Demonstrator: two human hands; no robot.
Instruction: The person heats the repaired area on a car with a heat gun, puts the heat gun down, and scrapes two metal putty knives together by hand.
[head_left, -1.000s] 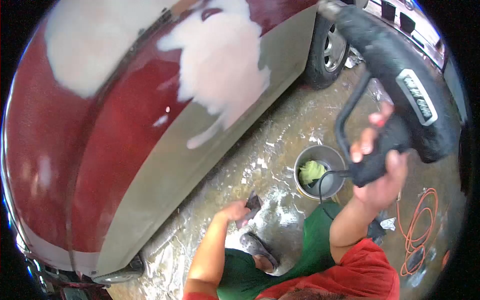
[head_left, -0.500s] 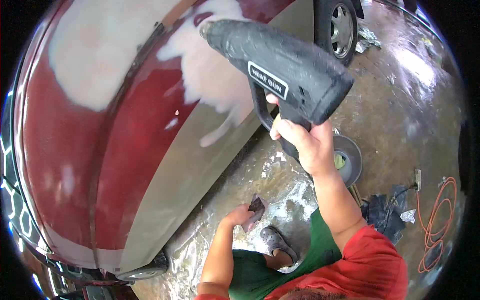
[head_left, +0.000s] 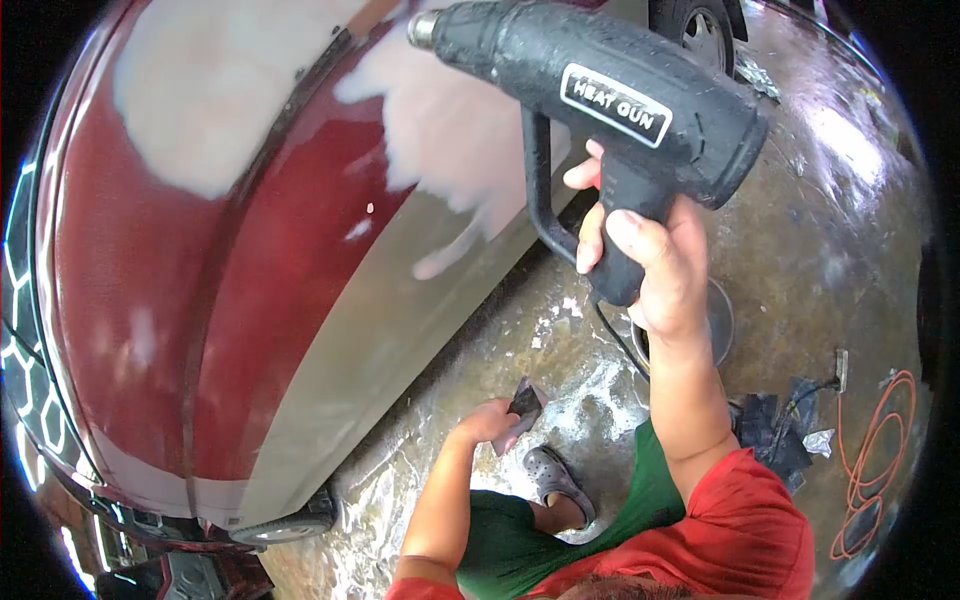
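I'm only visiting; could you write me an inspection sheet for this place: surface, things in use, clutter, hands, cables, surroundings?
Surface: red-and-grey car body with pale, uneven patches.
Things in use: heat gun, whether running cannot be told; small dark sheet.
Clutter: bucket, partly hidden behind the right forearm; dark scraps and crumpled foil.
Hands: right hand grips the heat gun's handle; left hand holds the small dark sheet.
Cables: black cord below the handle; orange cable looped on the floor.
Surroundings: floor streaked white; wheel near the top.
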